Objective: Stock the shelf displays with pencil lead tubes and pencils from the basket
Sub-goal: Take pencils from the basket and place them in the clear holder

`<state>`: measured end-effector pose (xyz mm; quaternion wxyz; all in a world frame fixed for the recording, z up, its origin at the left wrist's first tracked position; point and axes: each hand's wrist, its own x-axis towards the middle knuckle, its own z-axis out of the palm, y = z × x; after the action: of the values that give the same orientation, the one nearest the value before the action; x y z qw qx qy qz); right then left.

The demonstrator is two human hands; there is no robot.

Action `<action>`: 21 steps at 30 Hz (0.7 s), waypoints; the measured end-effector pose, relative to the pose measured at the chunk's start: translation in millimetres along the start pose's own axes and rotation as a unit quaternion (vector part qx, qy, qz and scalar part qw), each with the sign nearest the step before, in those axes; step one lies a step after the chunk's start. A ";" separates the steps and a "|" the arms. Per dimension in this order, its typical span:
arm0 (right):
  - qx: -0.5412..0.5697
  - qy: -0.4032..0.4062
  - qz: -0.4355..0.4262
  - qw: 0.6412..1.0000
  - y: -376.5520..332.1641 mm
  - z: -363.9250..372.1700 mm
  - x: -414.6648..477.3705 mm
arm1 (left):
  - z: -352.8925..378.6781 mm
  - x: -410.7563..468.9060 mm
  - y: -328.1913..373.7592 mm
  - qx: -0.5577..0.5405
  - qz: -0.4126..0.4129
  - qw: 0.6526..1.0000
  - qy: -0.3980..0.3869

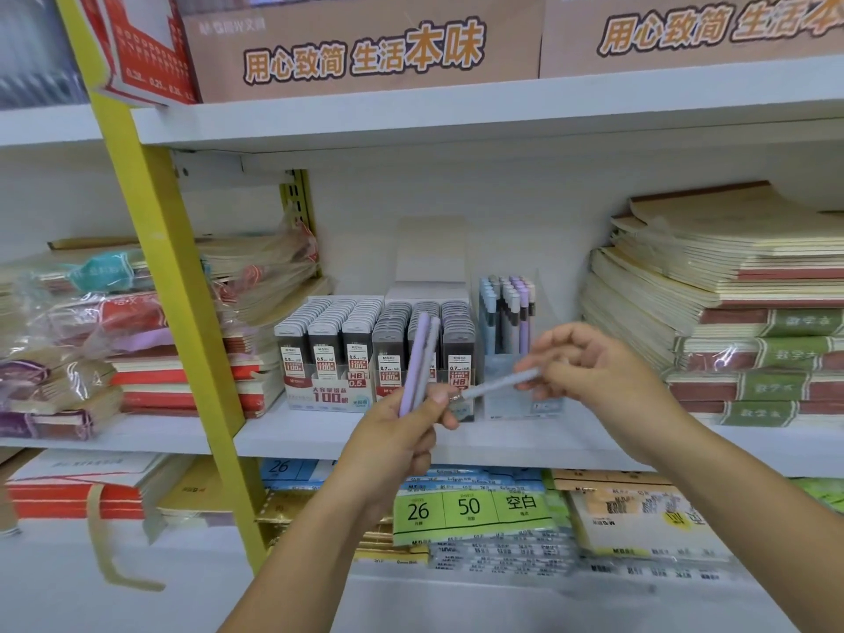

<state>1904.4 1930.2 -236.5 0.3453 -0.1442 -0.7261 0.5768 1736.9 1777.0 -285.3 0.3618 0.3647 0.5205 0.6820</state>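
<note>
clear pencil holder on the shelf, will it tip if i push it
Probably tippy: the clear pencil holder looks tall and narrow, with pencils standing upright. Likely light, thin plastic, so it may slide on the smooth shelf.

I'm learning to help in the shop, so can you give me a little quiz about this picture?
1. True or false: the left hand holds two lilac pencils.
2. Where does the holder stand? A) left of the lead tubes B) right of them C) on top of them
3. Fill in: the right hand pinches one ____.

Key: 1 true; 2 B; 3 pencil.
</note>
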 end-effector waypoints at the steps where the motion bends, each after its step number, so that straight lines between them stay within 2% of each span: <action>1: -0.036 -0.025 0.017 0.999 2.8 -1.3 -3.2 | 0.0 0.2 2.2 -0.003 0.011 1.000 0.018; 4: -0.174 -0.079 0.031 0.981 6.4 0.6 -6.6 | 3.3 1.1 7.1 0.035 0.039 0.997 0.049; 6: -0.262 -0.077 -0.003 0.962 2.9 4.5 -4.6 | 5.5 1.9 9.6 0.080 0.057 0.994 0.056; 9: -0.322 -0.072 -0.081 0.941 -2.4 16.0 -3.7 | 9.6 3.2 14.0 0.114 0.074 0.990 0.040; 14: -0.315 -0.081 -0.128 0.937 -3.3 22.3 -6.9 | 17.9 4.1 11.9 0.104 0.088 0.990 0.020; 17: -0.235 0.020 -0.160 0.958 -22.3 6.3 6.9 | 16.2 6.4 8.7 0.090 0.071 0.992 0.047; 19: -0.191 0.083 -0.209 0.956 -36.8 -2.9 19.1 | 14.4 8.2 6.4 0.079 0.061 0.993 0.061; 21: -0.179 0.112 -0.246 0.946 -43.6 -6.2 29.0 | 13.3 9.8 4.7 0.085 0.061 0.992 0.070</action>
<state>1895.9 1939.7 -185.3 0.5238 -0.0842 -0.7871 0.3147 1743.3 1790.6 -277.0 0.2497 0.3769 0.5777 0.6797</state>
